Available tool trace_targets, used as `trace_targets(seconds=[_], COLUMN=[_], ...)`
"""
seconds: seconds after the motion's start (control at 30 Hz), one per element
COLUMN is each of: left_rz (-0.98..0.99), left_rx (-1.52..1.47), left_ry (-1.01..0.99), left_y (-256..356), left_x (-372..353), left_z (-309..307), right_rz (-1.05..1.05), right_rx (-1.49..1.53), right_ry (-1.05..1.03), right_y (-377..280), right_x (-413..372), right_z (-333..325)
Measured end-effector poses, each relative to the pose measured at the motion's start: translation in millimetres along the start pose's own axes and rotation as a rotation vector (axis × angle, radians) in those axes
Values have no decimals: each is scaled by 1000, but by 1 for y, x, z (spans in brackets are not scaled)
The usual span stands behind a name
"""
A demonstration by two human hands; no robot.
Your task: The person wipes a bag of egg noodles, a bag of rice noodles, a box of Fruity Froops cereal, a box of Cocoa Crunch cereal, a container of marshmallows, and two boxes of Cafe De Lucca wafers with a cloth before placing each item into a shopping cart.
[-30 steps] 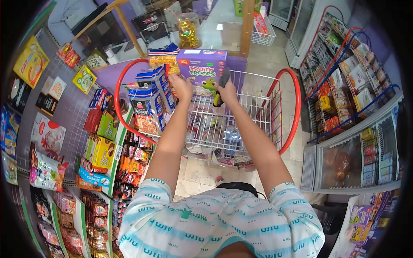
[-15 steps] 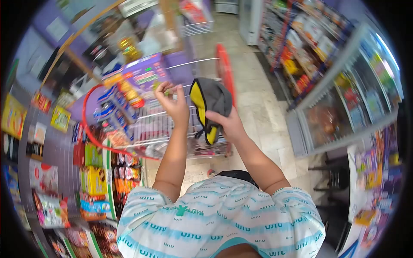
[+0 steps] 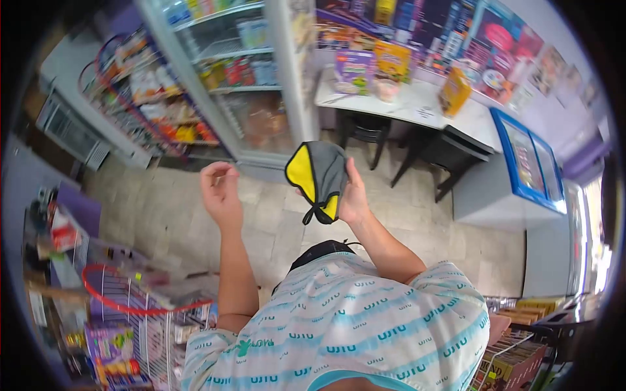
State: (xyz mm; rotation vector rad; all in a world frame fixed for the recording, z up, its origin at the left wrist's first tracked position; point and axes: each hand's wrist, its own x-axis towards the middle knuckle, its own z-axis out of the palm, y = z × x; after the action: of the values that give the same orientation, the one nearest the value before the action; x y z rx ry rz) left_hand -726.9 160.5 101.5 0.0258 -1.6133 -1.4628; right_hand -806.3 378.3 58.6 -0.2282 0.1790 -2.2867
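Note:
My right hand [image 3: 354, 195] grips a grey-and-yellow cloth [image 3: 329, 169] with black edging, held up in the middle of the view. The cloth looks folded, its yellow side turned out at the left and at the lower corner. A black loop or tail dangles from its bottom. To the left, my left hand [image 3: 222, 192] is raised over the floor with its fingers curled in, and nothing shows in it. It is apart from the cloth.
A glass-door fridge [image 3: 251, 124] stands ahead, left of a white table [image 3: 417, 107] with boxes and black chairs [image 3: 450, 153]. A blue-rimmed chest freezer [image 3: 499, 189] is at right. At lower left is a red-rimmed wire cart [image 3: 147, 311]. Pale tiles cover the floor [image 3: 156, 215].
My view has swung right, from the wire cart toward the fridge and table. The right hand still holds the cloth. My left hand has moved away from it, its fingers more curled.

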Motion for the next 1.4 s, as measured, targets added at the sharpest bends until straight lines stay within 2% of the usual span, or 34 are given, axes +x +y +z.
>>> trace_targets(seconds=[0.07, 0.2, 0.23, 0.3, 0.4, 0.43, 0.5, 0.57, 0.63, 0.77, 0.87, 0.93, 1.0, 1.07, 1.13, 1.2, 1.23, 1.27, 1.3, 1.33, 1.4], left_rz=[-69, -186, -191, -223, -197, -261, -269, -271, -473, -429, -429, -400, -534, -621, -418, -386, -349, -355, -254, -151, -197], left_rx=[-23, -64, -67, 21, 70, 95, 172, 245, 148, 166, 193, 282, -20, -51, 61, 33, -4, 4, 74, 144, 201], left_ry=[-122, -402, -409, -537, -585, -594, -572, -546, -408, -426, -445, -498, -724, -763, -726, -655, -585, -583, -620, -656, -593], left_y=[-18, -52, -62, -88, -160, -179, -241, -289, -330, -469, -484, -476, -475, -477, -485, -492, -491, -491, -489, -484, -469], left_x=[5, 18, 22, 34, 60, 73, 103, 134, 163, 231, 264, 279, 285, 276, 257, 227, 215, 209, 205, 203, 200], left_z=[55, 146, 163, 196, 242, 257, 286, 317, 346, 393, 417, 425, 430, 430, 423, 417, 414, 410, 406, 404, 408], right_rz=[-142, -362, -423, -505, -630, -673, -741, -753, -811, -728, -615, -568, -542, -617, -445, -833, -821, -784, -724, -722, -700], right_rx=[-11, -96, -90, -40, 29, 47, 56, 54, 39, 53, -45, -177, -275, -501, -1034, -1841, -1833, -2209, -2570, -2563, -2500], right_ry=[77, 64, 49, 102, 189, 218, 263, 243, 270, 274, 304, 408, 518, 638, 825, 627, 627, 442, 216, 213, 290], right_y=[-42, -110, -121, -144, -169, -178, -197, -220, -244, -304, -350, -375, -394, -402, -405, -382, -374, -366, -360, -364, -395], right_x=[-18, -45, -49, -54, -53, -51, -42, -27, -4, 61, 120, 162, 207, 257, 304, 352, 359, 363, 367, 369, 366], right_z=[-8, -34, -34, -56, -70, -76, -84, -90, -94, -108, -120, -120, -126, -133, -139, -172, -177, -180, -183, -191, -209])
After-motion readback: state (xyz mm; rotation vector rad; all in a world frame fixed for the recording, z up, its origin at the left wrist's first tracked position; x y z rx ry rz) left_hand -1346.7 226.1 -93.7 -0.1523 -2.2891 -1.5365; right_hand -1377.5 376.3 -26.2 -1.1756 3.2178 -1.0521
